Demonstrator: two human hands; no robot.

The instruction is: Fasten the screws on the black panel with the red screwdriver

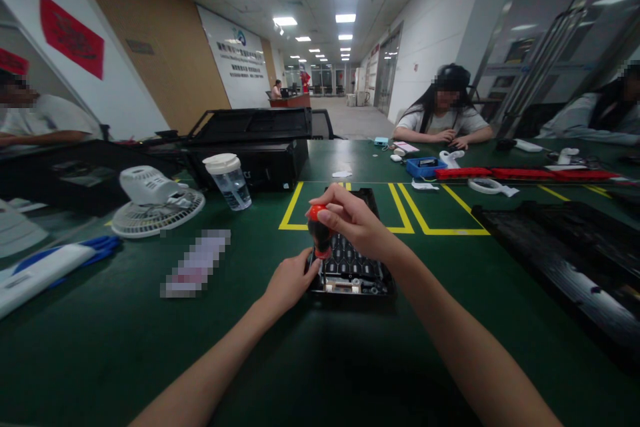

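Note:
My right hand (353, 217) is closed round the red-and-black handle of a screwdriver (320, 232), which stands nearly upright with its shaft pointing down. Beneath it lies an open black device casing (350, 259) with a honeycomb-patterned inside. Small metal and white parts show along the casing's near end, and the screwdriver's tip is at its left side. My left hand (290, 280) grips the casing's left edge, thumb on top near the screwdriver shaft; its other fingers are mostly hidden.
Left on the green table (240, 353) are a white fan (157, 203), a lidded water cup (230, 181) and a blurred flat item (197, 263). Large black panels (565, 247) lie at right. A blue tray (425, 167) sits farther back. Other people sit around the table.

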